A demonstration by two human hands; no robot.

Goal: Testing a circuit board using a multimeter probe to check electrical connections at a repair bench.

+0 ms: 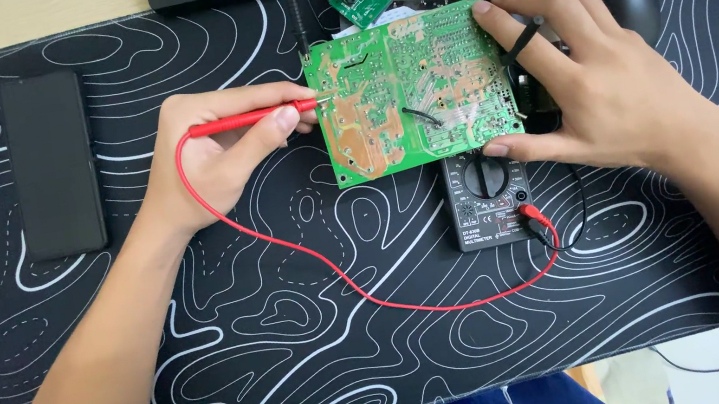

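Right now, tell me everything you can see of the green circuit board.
The green circuit board is a large rectangle, solder side up, with silvery joints, pale copper-toned traces and a short black wire near its middle. It lies tilted slightly, its lower edge covering the top of the black multimeter. The right hand grips its right edge, fingers on top, thumb at the lower corner. The left hand holds the red probe, its tip at the board's left edge.
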